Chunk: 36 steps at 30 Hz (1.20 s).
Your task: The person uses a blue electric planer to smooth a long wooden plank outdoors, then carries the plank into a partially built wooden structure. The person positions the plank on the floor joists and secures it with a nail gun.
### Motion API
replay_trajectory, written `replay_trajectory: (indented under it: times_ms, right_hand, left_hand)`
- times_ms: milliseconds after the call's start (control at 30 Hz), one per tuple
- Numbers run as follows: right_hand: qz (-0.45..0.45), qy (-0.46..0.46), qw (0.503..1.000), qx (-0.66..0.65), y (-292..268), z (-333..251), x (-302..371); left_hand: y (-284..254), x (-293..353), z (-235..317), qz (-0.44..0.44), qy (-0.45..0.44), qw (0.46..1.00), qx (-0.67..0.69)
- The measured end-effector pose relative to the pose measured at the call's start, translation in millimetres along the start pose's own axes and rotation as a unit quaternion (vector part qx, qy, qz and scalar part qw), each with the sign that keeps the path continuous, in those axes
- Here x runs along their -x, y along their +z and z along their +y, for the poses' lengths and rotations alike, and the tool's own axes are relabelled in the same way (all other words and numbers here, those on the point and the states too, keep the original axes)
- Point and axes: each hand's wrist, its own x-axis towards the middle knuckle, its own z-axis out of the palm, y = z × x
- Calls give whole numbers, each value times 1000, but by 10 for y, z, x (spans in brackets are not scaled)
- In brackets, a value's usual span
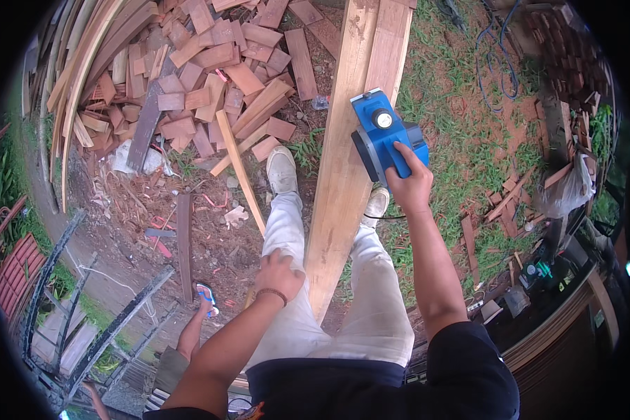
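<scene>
Wrapped around the handle of a blue electric planer [381,150], the right hand [411,189] has its fingers closed, with the index finger stretched along the top of the body. The planer sits over the right edge of a long pale plank [336,231], its round knob [382,119] facing up; its underside is hidden, so I cannot tell whether it touches the wood. Left of the plank, the left hand [281,273] lies flat and loose on the left trouser leg [285,224], fingers slightly spread, with nothing seen in it.

The plank runs between the person's legs, with the left shoe [282,171] near its left edge and the right shoe [376,204] close by its right. A dark cord [386,217] shows beside that right shoe.

Farther left of the plank, a slim pale stick [239,171] slants up to a large heap of short reddish wood pieces [213,80], and a dark narrow board [184,245] lies on the ground. Lower, on the same side, are another person's foot in a blue sandal [206,299] and a metal frame [112,329].

Right of the plank spreads patchy grass [437,224], with a looped blue cable [500,84] and, well apart, a whitish plastic bag [567,190].
</scene>
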Motion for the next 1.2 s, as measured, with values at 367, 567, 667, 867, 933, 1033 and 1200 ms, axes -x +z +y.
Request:
replay_trajectory:
  times_ms: [367, 567, 667, 867, 933, 1033, 1200]
  right_hand:
    - [14, 7, 1000, 16, -99, -346, -1133]
    - [-6, -30, 995, 95, -150, -602, -1735]
    - [-21, -55, 993, 99, -188, -584, -1814]
    - [-64, 27, 998, -6, -283, -345, -714]
    - [-56, -27, 998, 3, -182, -64, -289]
    - [-50, -7, 999, 13, -120, -16, -124]
    - [-40, -25, 998, 48, -144, -55, -521]
  left_hand:
    - [-155, -38, 90, 4, -5, 1000, -16]
    - [-16, -31, 8, 25, 9, 1000, -17]
    - [-51, -35, 30, 12, 8, 1000, -10]
    - [7, -17, 10, 33, 6, 999, -20]
    - [-35, -11, 49, 29, 3, 999, -20]
    - [-85, 7, 69, 23, 6, 999, -21]
    - [-222, -54, 91, -17, 6, 1000, -17]
